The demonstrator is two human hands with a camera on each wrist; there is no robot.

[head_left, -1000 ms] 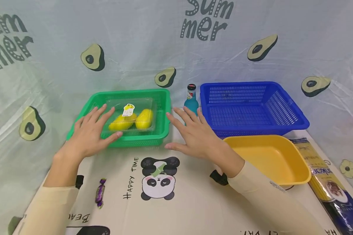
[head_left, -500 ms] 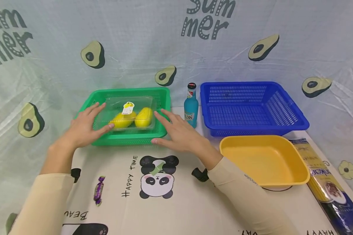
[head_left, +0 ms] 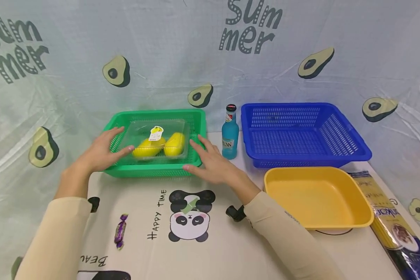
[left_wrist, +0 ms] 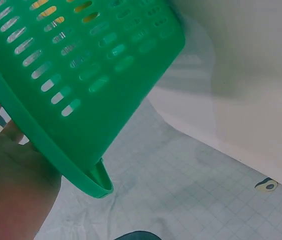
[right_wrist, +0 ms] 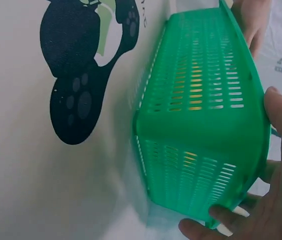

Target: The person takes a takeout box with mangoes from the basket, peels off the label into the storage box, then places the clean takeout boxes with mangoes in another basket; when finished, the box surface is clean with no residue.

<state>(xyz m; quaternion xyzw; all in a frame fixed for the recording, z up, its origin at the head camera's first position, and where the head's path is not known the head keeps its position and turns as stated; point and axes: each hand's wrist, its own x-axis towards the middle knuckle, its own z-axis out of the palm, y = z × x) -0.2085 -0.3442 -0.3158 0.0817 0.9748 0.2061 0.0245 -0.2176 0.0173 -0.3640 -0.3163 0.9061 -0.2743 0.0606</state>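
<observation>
A green slotted basket (head_left: 150, 171) stands at the back left. Inside it lies a clear plastic box (head_left: 136, 130) with a white label and yellow fruit (head_left: 175, 144), whose kind is not plain. My left hand (head_left: 99, 153) is at the basket's left end, fingers extended along the rim; in the left wrist view the palm lies close against that rim. At the right front corner my right hand (head_left: 213, 165) has its fingers spread. The right wrist view shows its thumb (right_wrist: 277, 102) at the rim and fingertips (right_wrist: 226, 217) reaching along the end wall.
A blue bottle (head_left: 230, 136) stands just right of the green basket. Beyond it are a blue basket (head_left: 304, 157) and a yellow tub (head_left: 318, 198). A long yellow-and-blue packet (head_left: 392, 223) lies at the right edge, and a purple wrapped candy (head_left: 120, 231) at front left.
My right hand has moved left from in front of the bottle to the green basket's right corner. The left hand has shifted outward from over the basket to its left rim.
</observation>
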